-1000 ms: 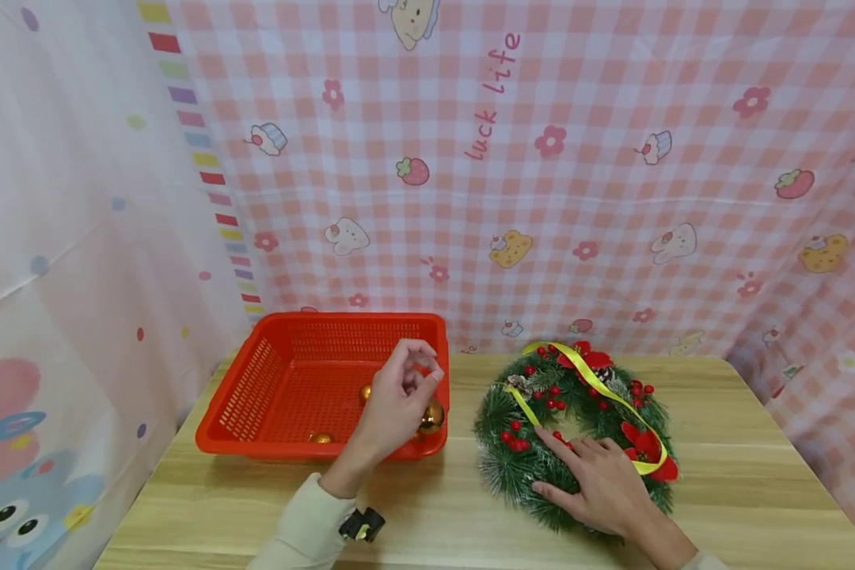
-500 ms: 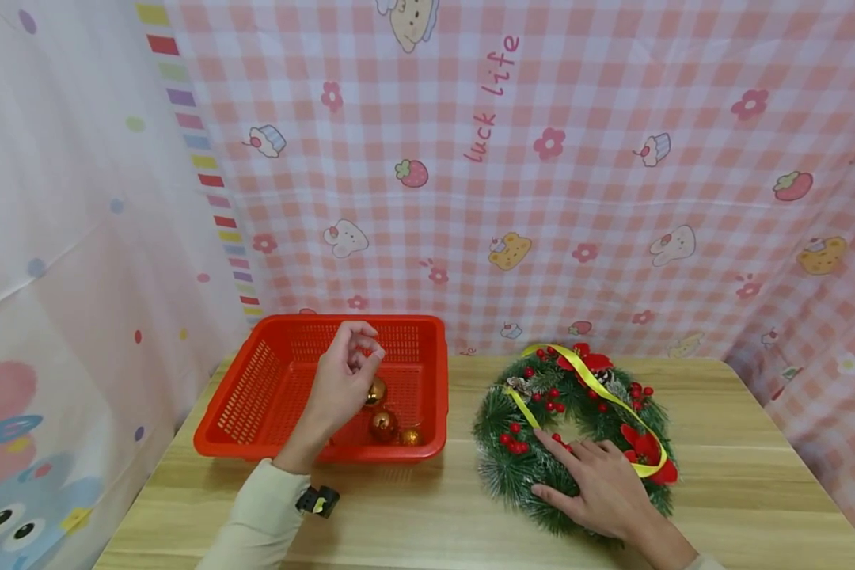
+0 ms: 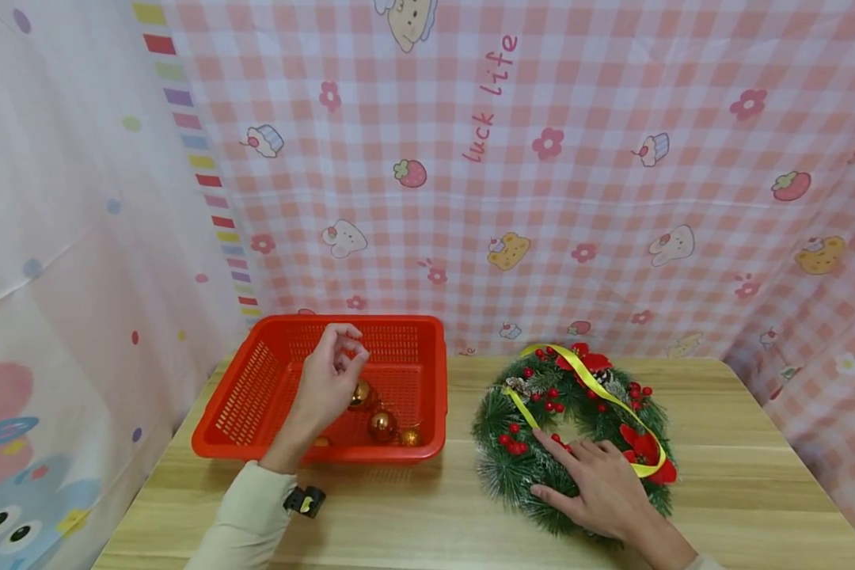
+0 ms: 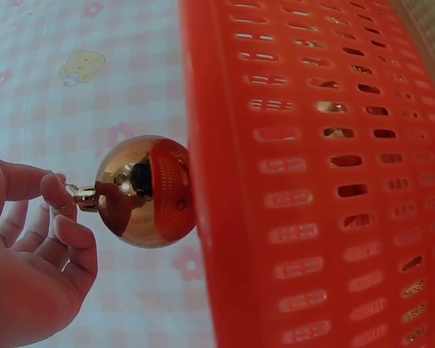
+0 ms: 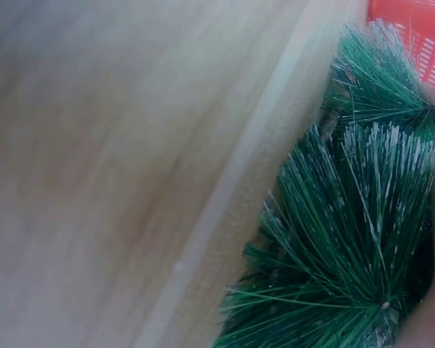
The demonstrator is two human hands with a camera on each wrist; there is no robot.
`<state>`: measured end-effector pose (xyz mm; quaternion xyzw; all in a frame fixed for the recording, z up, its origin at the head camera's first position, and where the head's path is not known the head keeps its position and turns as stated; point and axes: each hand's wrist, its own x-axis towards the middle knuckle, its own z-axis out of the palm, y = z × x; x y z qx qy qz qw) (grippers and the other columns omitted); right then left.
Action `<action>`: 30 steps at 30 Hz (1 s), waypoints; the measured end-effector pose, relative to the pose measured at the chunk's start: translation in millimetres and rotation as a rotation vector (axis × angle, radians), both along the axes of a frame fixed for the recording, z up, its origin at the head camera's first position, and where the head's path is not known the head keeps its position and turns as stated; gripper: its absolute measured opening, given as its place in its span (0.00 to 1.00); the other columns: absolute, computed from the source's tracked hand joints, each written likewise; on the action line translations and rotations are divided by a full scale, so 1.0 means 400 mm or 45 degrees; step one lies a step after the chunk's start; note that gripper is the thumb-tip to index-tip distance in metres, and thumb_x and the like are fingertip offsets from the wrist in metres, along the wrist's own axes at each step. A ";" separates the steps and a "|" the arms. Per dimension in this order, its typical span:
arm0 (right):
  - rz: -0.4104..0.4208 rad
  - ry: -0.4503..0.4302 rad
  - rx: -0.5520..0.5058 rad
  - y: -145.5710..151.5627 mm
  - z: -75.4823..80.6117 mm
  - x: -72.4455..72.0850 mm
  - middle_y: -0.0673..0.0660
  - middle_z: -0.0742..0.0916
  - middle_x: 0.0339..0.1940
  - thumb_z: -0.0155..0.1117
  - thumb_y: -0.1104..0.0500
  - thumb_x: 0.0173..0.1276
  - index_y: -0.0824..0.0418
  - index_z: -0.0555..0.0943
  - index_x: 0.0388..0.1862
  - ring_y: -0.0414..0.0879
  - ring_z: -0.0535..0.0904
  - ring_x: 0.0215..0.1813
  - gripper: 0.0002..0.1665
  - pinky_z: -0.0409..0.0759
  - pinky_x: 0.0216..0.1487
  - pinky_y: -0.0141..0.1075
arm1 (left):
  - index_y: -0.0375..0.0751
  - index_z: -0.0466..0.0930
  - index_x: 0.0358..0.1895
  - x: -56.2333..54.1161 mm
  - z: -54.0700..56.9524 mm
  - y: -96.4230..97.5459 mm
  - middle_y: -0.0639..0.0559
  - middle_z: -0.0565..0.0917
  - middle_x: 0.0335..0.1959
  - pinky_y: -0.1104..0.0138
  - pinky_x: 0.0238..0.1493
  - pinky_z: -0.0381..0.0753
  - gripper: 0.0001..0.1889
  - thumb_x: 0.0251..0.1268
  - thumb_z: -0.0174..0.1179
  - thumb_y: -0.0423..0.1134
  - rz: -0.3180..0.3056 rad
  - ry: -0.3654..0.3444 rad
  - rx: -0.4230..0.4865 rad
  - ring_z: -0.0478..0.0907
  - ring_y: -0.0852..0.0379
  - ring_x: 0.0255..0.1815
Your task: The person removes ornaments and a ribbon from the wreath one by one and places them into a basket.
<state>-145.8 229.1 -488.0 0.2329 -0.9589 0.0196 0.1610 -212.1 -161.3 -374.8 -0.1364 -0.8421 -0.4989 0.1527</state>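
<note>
My left hand [image 3: 326,380] is over the red plastic basket [image 3: 438,380]. In the left wrist view its thumb and fingers pinch the cap loop of a shiny gold Christmas bauble [image 4: 146,190], which overlaps the basket's rim. Inside the basket lie a bronze bauble [image 3: 381,425] and a glittery gold bauble [image 3: 411,437]. My right hand [image 3: 606,483] rests with extended fingers on the front of a green Christmas wreath [image 3: 502,475]. The wreath carries red berries, red flowers [image 3: 640,443] and pinecones. Its frosted needles [image 5: 355,210] fill the right side of the right wrist view.
Both the basket and the wreath stand on a wooden table [image 3: 741,459], basket left, wreath right. A yellow ribbon [image 3: 598,386] loops across the wreath. Behind the table hangs a pink checked cloth [image 3: 591,198]; a white printed curtain [image 3: 114,277] hangs at the left.
My left hand has moved left from the basket's right side to nearer its middle, uncovering the baubles at the right. My right hand has stayed on the wreath.
</note>
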 end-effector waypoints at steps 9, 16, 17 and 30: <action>0.001 0.000 -0.018 0.002 -0.007 -0.003 0.50 0.87 0.37 0.56 0.24 0.61 0.42 0.69 0.74 0.48 0.83 0.43 0.45 0.76 0.51 0.48 | 0.44 0.71 0.53 -0.002 -0.014 0.001 0.47 0.80 0.42 0.60 0.40 0.75 0.13 0.69 0.60 0.32 0.090 -0.037 -0.151 0.74 0.51 0.40; 0.013 0.027 -0.020 0.004 -0.008 -0.002 0.50 0.87 0.36 0.56 0.24 0.61 0.42 0.69 0.74 0.47 0.83 0.42 0.45 0.76 0.50 0.48 | 0.43 0.71 0.59 0.002 -0.032 0.013 0.44 0.80 0.49 0.49 0.52 0.73 0.18 0.69 0.60 0.33 0.083 -0.095 -0.189 0.72 0.46 0.51; 0.017 0.033 -0.023 0.004 -0.008 -0.002 0.49 0.86 0.35 0.56 0.24 0.62 0.42 0.69 0.74 0.47 0.83 0.42 0.45 0.77 0.50 0.48 | 0.44 0.70 0.61 0.004 -0.036 0.017 0.44 0.81 0.49 0.50 0.51 0.73 0.19 0.69 0.60 0.34 0.069 -0.094 -0.200 0.73 0.46 0.51; 0.025 0.056 -0.040 0.002 -0.006 -0.001 0.49 0.86 0.33 0.56 0.24 0.62 0.42 0.70 0.73 0.46 0.83 0.40 0.45 0.77 0.50 0.47 | 0.47 0.60 0.75 0.038 -0.093 0.119 0.43 0.78 0.60 0.47 0.58 0.76 0.33 0.71 0.60 0.47 -0.125 -0.284 -0.434 0.75 0.43 0.58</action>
